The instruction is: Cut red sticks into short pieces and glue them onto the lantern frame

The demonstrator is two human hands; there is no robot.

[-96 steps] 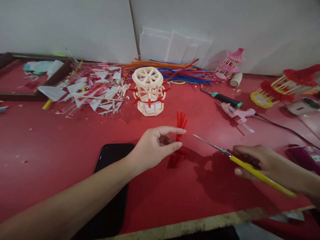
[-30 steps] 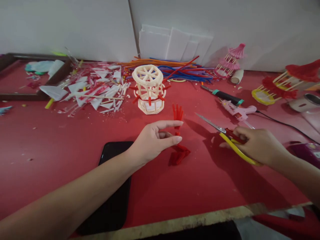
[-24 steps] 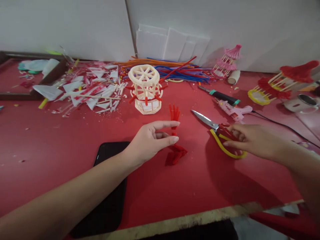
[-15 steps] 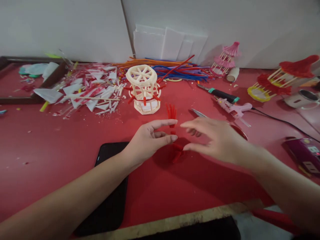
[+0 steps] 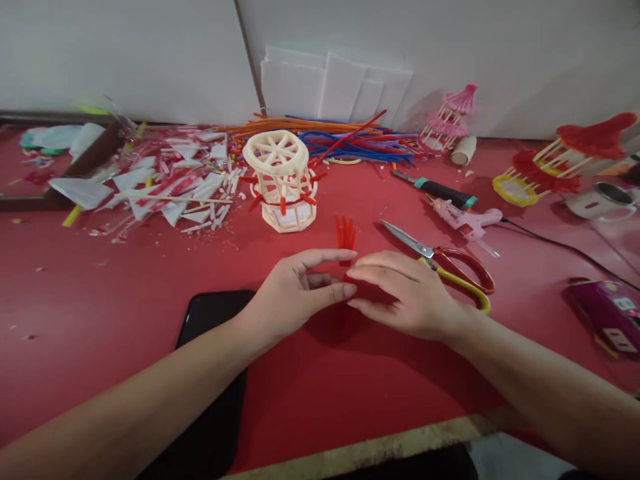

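Over the middle of the table, a small bunch of red pipe-cleaner pieces fans upward behind my fingertips. My left hand is curved around the bunch from the left, its forefinger above and its thumb below. From the right, my right hand brings its bent fingers and thumb to the same spot, meeting the left fingertips. The lower part of the bunch is mostly hidden by the fingers. Just beyond stands a cream lantern-like frame with short red pieces sticking out around its middle.
Scissors lie behind my right hand, with a pink glue gun and a cutter beyond. A black phone is under my left forearm. Scraps and coloured pipe cleaners lie at the back.
My right hand has moved left and closed in on the red bunch beside my left fingertips, uncovering the scissors. The view has shifted slightly.
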